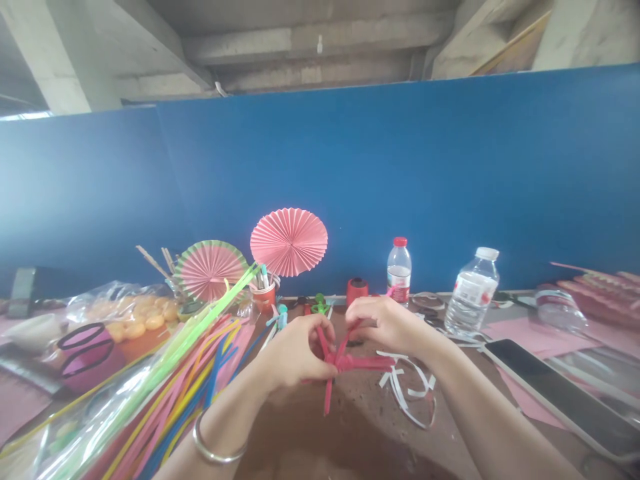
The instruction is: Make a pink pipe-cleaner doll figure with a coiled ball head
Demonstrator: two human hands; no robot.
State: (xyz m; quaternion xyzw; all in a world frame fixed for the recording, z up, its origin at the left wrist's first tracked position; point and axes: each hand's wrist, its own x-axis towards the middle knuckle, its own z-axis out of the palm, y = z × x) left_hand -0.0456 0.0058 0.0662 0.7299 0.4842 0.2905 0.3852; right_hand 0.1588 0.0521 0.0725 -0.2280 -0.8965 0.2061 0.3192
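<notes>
Between my hands, just above the brown table, is a pinkish-red woven strip piece point(345, 362) with several loose ends sticking out. My left hand point(303, 353) pinches it from the left, thumb and fingers closed around a strip. From above right, my right hand point(383, 323) grips another of its strips between thumb and fingers. One end of the piece points right, and another hangs down toward me. The exact fold at the centre is partly hidden by my fingers. White strip offcuts point(407, 393) lie just right of the piece.
Coloured strips point(200, 360) and a plastic bag of yellow rings point(145, 310) lie left. Pink paper fans point(289, 241) and a pen cup point(263, 298) stand behind. Two water bottles point(473, 290) and a phone point(555, 387) are right. A blue partition point(400, 160) closes the back.
</notes>
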